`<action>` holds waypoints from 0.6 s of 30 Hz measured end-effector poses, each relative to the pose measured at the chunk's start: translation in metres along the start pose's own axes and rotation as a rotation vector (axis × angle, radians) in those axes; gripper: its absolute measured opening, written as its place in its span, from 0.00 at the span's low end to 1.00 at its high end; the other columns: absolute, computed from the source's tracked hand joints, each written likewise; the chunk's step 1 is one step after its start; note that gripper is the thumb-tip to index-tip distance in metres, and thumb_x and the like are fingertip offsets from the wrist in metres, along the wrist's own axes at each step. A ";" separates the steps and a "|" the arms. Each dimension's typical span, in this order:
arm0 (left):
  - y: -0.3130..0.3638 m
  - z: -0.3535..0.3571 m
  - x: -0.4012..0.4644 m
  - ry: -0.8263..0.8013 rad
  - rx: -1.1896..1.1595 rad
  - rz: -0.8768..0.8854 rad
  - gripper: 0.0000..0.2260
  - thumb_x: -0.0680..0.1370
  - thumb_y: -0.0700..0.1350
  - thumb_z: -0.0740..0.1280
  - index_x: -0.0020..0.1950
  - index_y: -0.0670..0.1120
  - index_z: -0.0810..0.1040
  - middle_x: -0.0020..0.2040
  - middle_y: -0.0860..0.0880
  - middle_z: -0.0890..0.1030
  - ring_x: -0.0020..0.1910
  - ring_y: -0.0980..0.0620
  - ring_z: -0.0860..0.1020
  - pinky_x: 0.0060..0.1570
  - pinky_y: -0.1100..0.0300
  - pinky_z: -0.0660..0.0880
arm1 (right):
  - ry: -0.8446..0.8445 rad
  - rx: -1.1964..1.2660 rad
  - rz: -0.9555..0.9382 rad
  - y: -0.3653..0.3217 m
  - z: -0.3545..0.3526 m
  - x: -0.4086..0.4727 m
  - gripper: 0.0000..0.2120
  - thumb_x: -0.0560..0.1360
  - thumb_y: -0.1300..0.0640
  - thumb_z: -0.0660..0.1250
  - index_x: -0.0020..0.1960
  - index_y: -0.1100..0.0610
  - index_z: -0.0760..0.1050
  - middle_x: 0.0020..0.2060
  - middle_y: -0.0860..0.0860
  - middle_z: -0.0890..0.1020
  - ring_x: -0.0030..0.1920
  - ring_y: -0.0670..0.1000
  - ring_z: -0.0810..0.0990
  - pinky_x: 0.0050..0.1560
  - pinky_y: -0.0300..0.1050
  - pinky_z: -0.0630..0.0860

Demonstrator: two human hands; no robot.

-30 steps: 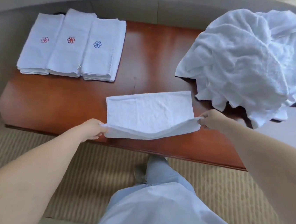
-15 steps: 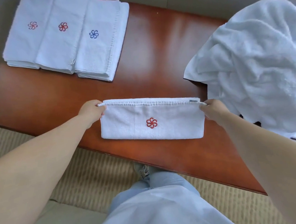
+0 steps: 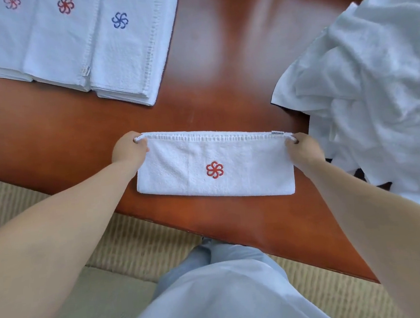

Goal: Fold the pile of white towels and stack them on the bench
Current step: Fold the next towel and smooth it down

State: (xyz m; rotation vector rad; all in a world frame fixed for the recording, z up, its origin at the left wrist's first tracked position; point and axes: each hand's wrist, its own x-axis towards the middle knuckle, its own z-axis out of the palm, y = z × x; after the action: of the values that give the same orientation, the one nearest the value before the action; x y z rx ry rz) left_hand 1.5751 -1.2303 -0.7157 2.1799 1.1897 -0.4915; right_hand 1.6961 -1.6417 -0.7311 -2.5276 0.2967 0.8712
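A white terry towel folded into a long rectangle, marked with a red flower emblem [image 3: 214,170], is laid flat near the front edge of the glossy reddish-brown wooden bench [image 3: 218,54]. Its far left corner is pinched by the curled fingers of the left hand [image 3: 129,149], its far right corner by those of the right hand [image 3: 303,147]. Three stacks of folded white towels [image 3: 75,48] are seen at the far left, well apart; a crumpled pile of white towels [image 3: 377,84] is heaped at the right.
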 end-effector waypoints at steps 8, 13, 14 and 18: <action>-0.008 0.014 -0.020 0.112 -0.211 0.068 0.14 0.83 0.47 0.62 0.69 0.55 0.70 0.57 0.53 0.81 0.55 0.45 0.79 0.48 0.53 0.75 | 0.167 0.355 0.140 -0.007 0.024 -0.028 0.18 0.80 0.54 0.57 0.69 0.51 0.71 0.48 0.48 0.80 0.51 0.57 0.80 0.47 0.47 0.72; -0.009 0.056 -0.043 -0.045 0.231 0.605 0.25 0.83 0.50 0.65 0.79 0.50 0.65 0.78 0.47 0.66 0.78 0.44 0.61 0.77 0.46 0.60 | 0.250 0.122 -0.365 -0.025 0.082 -0.061 0.24 0.78 0.55 0.67 0.73 0.53 0.70 0.65 0.51 0.77 0.63 0.54 0.76 0.62 0.54 0.74; -0.009 0.071 -0.044 -0.090 0.364 0.718 0.25 0.84 0.52 0.63 0.80 0.51 0.64 0.81 0.47 0.63 0.80 0.44 0.57 0.79 0.47 0.54 | 0.240 0.021 -0.474 -0.028 0.101 -0.061 0.24 0.78 0.55 0.68 0.73 0.55 0.72 0.67 0.54 0.77 0.67 0.58 0.74 0.66 0.58 0.72; -0.023 0.124 -0.026 0.019 0.640 0.921 0.26 0.85 0.58 0.55 0.83 0.56 0.58 0.84 0.48 0.52 0.83 0.44 0.47 0.80 0.41 0.47 | 0.369 -0.263 -0.622 -0.026 0.163 -0.050 0.23 0.82 0.47 0.63 0.76 0.51 0.72 0.76 0.56 0.69 0.78 0.62 0.64 0.78 0.62 0.60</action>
State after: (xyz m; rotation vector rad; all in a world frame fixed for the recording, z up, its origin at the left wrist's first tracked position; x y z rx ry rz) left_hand 1.5379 -1.3189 -0.8020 2.9405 -0.0974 -0.4609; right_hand 1.5799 -1.5386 -0.8049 -2.7529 -0.5088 0.2100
